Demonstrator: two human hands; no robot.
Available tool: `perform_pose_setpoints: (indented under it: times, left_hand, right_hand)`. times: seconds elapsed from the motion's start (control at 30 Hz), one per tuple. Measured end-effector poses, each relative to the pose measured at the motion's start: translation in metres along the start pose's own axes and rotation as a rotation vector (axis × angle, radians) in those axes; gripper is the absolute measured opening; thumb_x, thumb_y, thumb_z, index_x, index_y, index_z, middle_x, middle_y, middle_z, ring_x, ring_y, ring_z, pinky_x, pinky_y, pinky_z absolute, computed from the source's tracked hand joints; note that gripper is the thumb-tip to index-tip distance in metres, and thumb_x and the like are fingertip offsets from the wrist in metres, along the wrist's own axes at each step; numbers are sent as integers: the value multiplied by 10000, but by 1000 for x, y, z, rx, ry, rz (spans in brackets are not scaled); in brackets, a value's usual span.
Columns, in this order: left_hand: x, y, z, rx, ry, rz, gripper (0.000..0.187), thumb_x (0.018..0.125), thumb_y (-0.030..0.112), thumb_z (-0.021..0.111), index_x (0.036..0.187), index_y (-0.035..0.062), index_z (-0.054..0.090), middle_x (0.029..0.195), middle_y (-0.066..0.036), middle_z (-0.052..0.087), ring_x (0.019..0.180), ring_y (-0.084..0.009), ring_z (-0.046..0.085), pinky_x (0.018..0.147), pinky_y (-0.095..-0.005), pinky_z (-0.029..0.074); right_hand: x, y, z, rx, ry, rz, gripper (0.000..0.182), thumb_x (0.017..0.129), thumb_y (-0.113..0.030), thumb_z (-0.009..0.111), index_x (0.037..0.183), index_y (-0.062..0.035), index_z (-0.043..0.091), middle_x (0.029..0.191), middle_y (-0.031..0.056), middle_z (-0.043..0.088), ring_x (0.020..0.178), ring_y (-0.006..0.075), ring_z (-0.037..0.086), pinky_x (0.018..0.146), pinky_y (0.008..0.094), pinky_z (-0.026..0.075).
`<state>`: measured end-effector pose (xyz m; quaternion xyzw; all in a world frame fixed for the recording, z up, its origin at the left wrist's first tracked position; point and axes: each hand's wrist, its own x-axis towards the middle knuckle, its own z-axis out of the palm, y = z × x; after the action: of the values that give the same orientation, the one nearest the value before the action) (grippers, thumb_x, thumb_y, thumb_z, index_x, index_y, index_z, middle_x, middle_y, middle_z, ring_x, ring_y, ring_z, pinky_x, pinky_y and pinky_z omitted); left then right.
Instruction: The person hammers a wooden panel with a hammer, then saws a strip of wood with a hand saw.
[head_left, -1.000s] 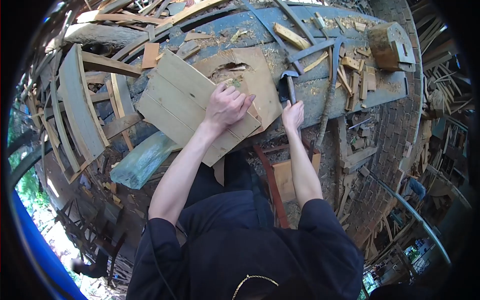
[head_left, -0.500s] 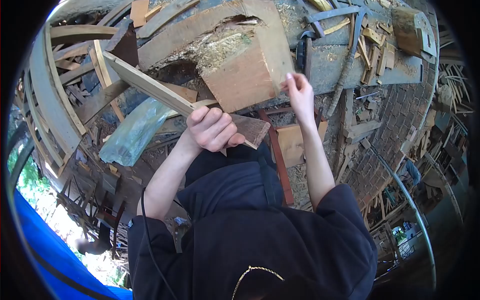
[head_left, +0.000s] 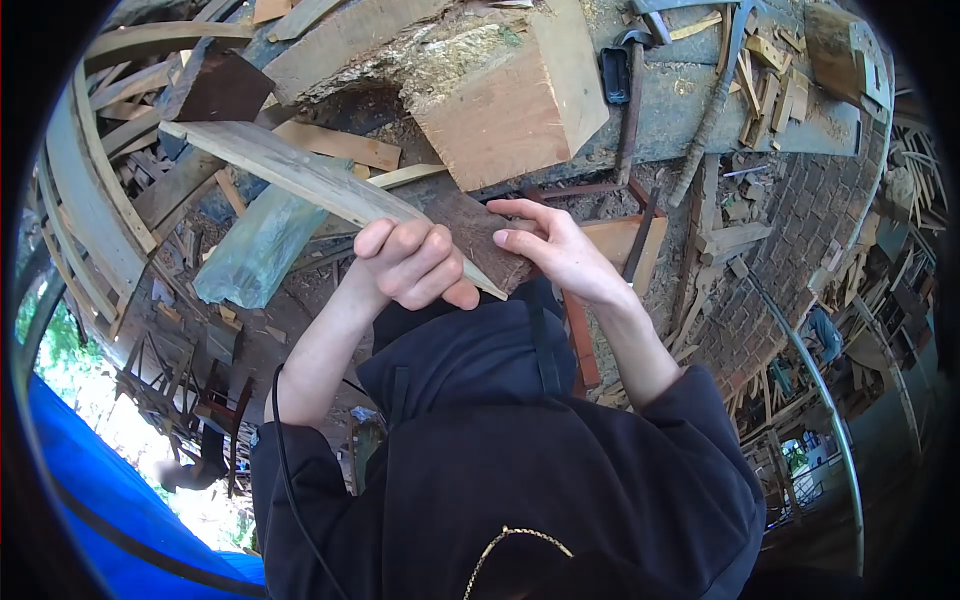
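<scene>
Pale board (head_left: 300, 175) up edgewise in front of the torso, left hand (head_left: 418, 264) clenched on it.
Left grip closed on the near edge, board slanting from 11 o'clock in toward the belly; likely tipped this way to show its underside. Right hand (head_left: 565, 250) open, nothing gripped, thumb and forefinger at a darker wood piece (head_left: 480, 235) behind the board; contact and joint, can't tell. Bench (head_left: 665, 125) at 12, bearing a big cut block (head_left: 500, 120). Hammer-like tool (head_left: 630, 115) at 1 o'clock, handle pointing back this way, presumably for easy reach. Containers: small black tray (head_left: 615, 75) just beside it, inside too dark to read; green plastic bag (head_left: 262, 245), 10 o'clock, contents not made out.
</scene>
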<state>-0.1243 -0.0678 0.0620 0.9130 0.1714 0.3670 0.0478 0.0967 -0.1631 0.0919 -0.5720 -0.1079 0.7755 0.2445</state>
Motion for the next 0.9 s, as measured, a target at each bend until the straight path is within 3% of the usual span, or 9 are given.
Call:
perform_pose_setpoints:
  times: [0.23, 0.43, 0.5, 0.53, 0.63, 0.77, 0.87, 0.9]
  left_hand:
    - [1, 1, -1, -3, 1, -10, 532, 1117, 415, 306, 688, 185, 521, 738, 44, 592, 712, -147, 505, 790, -364, 308]
    - [23, -3, 10, -71, -27, -37, 547, 1122, 394, 373, 655, 162, 541, 686, 18, 573, 662, -164, 531, 791, -364, 313]
    - [37, -7, 16, -144, -76, -60, 517, 1098, 379, 478, 654, 133, 577, 685, 2, 572, 668, -180, 559, 771, -370, 332]
    - [44, -7, 22, -144, -72, -53, 517, 1098, 379, 478, 654, 133, 577, 685, 2, 572, 668, -180, 559, 771, -370, 332]
    - [72, -11, 45, -173, -112, -157, 419, 1002, 316, 671, 654, 107, 570, 690, -13, 583, 695, -210, 579, 733, -384, 377]
    - [104, -21, 101, -126, -177, -222, 405, 994, 313, 701, 655, 113, 604, 673, -21, 621, 719, -212, 591, 743, -389, 399]
    - [109, -32, 149, -154, -252, -308, 409, 991, 328, 717, 649, 114, 650, 662, -32, 663, 744, -218, 614, 779, -406, 436]
    - [108, -37, 163, -146, -286, -316, 415, 998, 335, 712, 651, 111, 670, 660, -37, 672, 748, -223, 624, 803, -412, 450]
  right_hand:
    - [-5, 11, 4, -33, 65, -58, 540, 1054, -254, 674, 1474, 68, 562, 1127, 127, 746, 1045, 130, 676, 929, 291, 530]
    - [-1, 21, -2, -13, 95, -222, 633, 1125, -481, 542, 1456, 57, 572, 1259, 143, 703, 1130, 147, 666, 937, 283, 535]
    - [-2, 21, -4, 195, 83, -150, 764, 1124, -627, 406, 1458, 40, 569, 1332, 161, 668, 1190, 190, 669, 936, 334, 582]
    - [-3, 21, -7, 196, 86, -159, 764, 1124, -627, 406, 1458, 40, 569, 1332, 161, 668, 1190, 190, 669, 936, 334, 582]
    - [1, 22, -10, 378, 157, -139, 936, 1078, -761, 245, 1505, 33, 494, 1346, 207, 652, 1222, 301, 690, 880, 459, 654]
    - [17, 34, -18, 533, 230, -202, 954, 1073, -770, 235, 1582, 26, 368, 1349, 283, 649, 1105, 341, 741, 865, 440, 652]
    - [28, 36, -21, 429, 365, -241, 979, 1063, -786, 240, 1581, 35, 362, 1326, 313, 653, 1066, 341, 753, 861, 434, 650]
    - [30, 34, -19, 466, 401, -279, 895, 1099, -693, 367, 1589, 55, 329, 1292, 314, 665, 1026, 313, 763, 822, 399, 653]
